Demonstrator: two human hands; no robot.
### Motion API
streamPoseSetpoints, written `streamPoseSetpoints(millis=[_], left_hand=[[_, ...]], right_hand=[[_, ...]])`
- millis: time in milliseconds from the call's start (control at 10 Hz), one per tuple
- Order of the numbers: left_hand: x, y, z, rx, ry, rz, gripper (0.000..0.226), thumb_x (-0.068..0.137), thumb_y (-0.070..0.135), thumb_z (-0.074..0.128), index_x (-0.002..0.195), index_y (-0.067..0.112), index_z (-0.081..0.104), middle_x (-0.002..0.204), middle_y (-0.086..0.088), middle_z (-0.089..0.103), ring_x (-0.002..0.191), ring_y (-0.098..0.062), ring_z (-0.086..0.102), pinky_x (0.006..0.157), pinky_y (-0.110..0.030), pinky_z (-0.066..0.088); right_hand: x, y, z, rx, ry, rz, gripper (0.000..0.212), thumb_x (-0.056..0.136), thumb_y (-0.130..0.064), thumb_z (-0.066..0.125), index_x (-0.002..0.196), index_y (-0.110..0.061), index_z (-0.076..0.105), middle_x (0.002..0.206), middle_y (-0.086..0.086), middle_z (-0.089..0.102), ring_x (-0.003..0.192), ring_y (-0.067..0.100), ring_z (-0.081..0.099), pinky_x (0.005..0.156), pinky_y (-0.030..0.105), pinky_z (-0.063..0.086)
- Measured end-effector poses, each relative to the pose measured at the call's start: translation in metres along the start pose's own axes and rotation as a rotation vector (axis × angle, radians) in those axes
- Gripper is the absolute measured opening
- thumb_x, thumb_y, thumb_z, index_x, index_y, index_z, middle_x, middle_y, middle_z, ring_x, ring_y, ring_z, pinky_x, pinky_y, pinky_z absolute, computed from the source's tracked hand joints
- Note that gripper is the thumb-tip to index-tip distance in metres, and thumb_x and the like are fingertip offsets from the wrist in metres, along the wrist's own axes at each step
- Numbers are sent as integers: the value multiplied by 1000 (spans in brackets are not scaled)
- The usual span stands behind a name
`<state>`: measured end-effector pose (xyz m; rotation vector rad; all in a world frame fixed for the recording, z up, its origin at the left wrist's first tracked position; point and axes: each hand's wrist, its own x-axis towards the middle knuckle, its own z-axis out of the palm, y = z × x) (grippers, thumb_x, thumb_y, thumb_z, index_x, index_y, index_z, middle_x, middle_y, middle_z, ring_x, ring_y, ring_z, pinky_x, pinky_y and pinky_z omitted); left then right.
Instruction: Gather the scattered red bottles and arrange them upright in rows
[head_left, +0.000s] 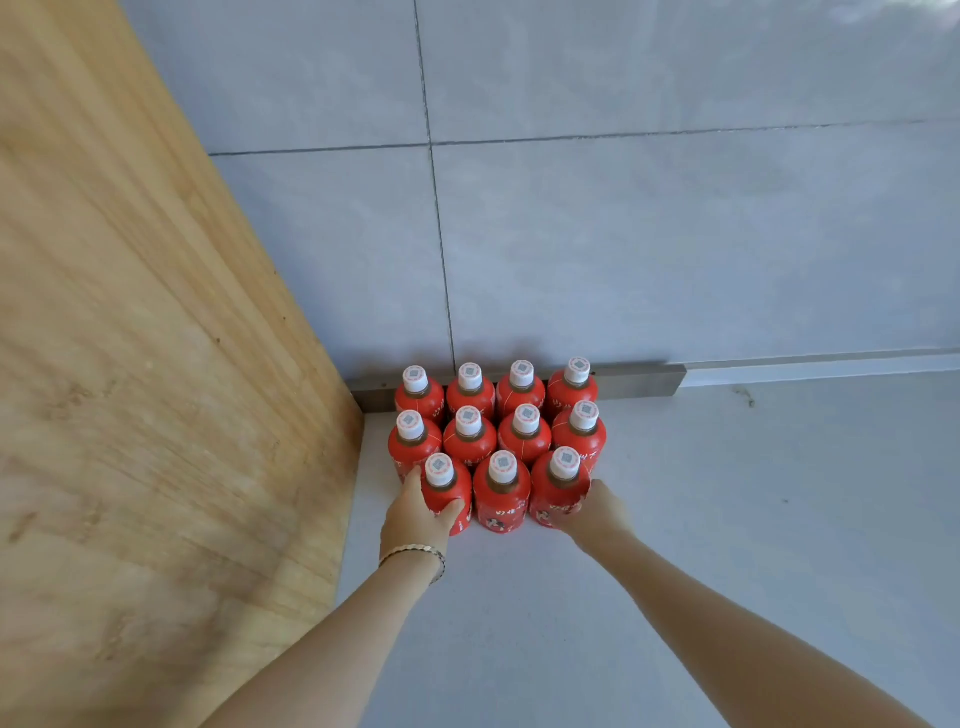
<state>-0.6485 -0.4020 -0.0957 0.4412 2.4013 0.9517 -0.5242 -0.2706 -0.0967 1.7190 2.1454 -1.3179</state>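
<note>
While eleven red bottles (496, 441) stand upright with white caps on the pale floor (727, 519), we wrap our left hand (418, 512) round the front-left bottle (448, 496), thumb across its near face. Our right hand (597, 506) grips the front-right bottle (558, 491) from its outer side. Between our fingers stands the middle front bottle (501, 493) (touching both neighbours). Beyond our fingertips sit two rows of four, against the wall's metal skirting (639, 379) and beside a wooden panel (156, 364).

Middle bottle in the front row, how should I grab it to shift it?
Pinch the middle bottle at its white cap and neck, coming from straight above. Neighbouring bottles, held by the left hand and right hand, block its sides; only the top and near face are free.
</note>
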Motion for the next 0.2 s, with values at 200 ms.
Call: streamPoseSetpoints(millis=[200], left_hand=[[-27, 9, -6, 305, -204, -154, 28, 85, 31, 52, 98, 8, 58, 85, -8, 61, 82, -28, 55, 72, -29, 43]], right_hand=[[-29, 25, -31, -218, -437, 65, 28, 92, -17, 55, 111, 3, 50, 78, 6, 60, 60, 15, 63, 57, 20, 53]])
